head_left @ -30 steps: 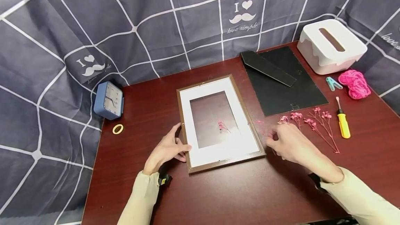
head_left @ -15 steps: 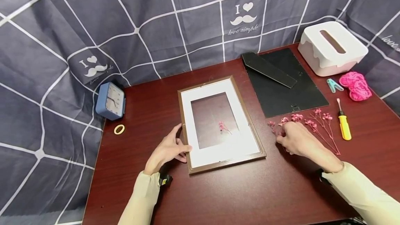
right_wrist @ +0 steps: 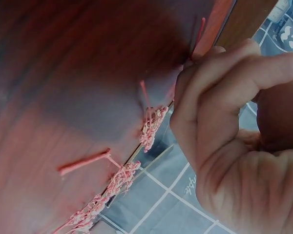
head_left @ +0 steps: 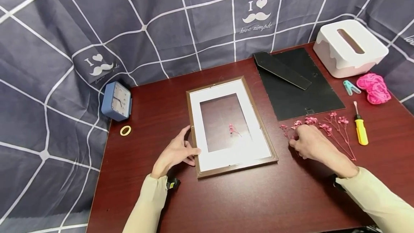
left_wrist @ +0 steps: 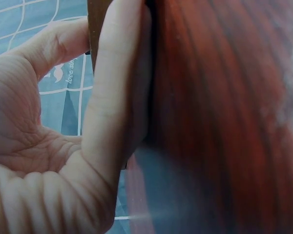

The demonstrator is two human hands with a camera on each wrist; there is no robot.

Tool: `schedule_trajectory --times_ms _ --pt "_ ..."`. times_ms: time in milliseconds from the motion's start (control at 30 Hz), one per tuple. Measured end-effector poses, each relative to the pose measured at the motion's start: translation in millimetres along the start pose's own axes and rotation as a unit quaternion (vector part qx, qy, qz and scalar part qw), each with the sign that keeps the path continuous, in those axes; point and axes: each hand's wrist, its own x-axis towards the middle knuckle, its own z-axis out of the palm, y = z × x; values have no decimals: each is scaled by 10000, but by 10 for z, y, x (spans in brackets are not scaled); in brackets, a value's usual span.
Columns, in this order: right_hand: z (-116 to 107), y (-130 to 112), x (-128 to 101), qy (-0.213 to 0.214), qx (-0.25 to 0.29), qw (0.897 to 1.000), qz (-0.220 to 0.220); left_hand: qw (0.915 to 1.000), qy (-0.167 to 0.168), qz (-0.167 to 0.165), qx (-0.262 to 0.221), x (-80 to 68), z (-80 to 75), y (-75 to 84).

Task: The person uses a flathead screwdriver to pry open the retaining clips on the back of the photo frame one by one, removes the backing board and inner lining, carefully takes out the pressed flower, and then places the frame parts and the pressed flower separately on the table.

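A brown picture frame [head_left: 237, 168] with a white mat [head_left: 216, 161] lies at mid-table in the head view. A small pink flower sprig [head_left: 231, 129] lies within the mat's window. My left hand [head_left: 176, 150] grips the frame's left edge, thumb on top and fingers along the outer side. To the right of the frame, my right hand [head_left: 310, 145] pinches a thin pink sprig [head_left: 284, 128] low over the table. In the right wrist view, its stem [right_wrist: 201, 34] sticks out past the curled fingers. Other pink sprigs [head_left: 343, 136] lie just right of this hand.
Behind the sprigs lies a black backing board [head_left: 297, 100] with its stand leg. A yellow screwdriver [head_left: 361, 130], teal clip [head_left: 351, 87], pink yarn [head_left: 375, 89] and white tissue box [head_left: 350, 51] occupy the right. At left are a blue clock [head_left: 116, 101] and a yellow ring [head_left: 125, 130].
My right hand has moved a little right, away from the frame, with the thin sprig. My left hand keeps its hold on the frame. The head view has shifted slightly.
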Motion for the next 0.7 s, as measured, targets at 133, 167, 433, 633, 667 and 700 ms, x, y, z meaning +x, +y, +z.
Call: schedule_trajectory --times_ms 133,167,433,633,667,700 --pt "-25 -5 -19 85 -38 9999 -73 10000 -48 44 -30 20 8 13" --pt "-34 -16 -25 160 -59 9997 -150 10000 -64 50 -43 24 10 15" --pt "-116 -464 0 666 26 9937 -905 10000 -20 61 -48 6 2 11" --pt "-75 -837 155 628 -92 9895 -1301 10000 -31 45 -59 5 0 -12" --pt "-61 -876 185 643 -165 9882 -1382 10000 -30 35 -63 7 1 -12" --pt "-45 -914 213 668 -238 9867 -1465 10000 -37 39 -70 7 -1 -10"
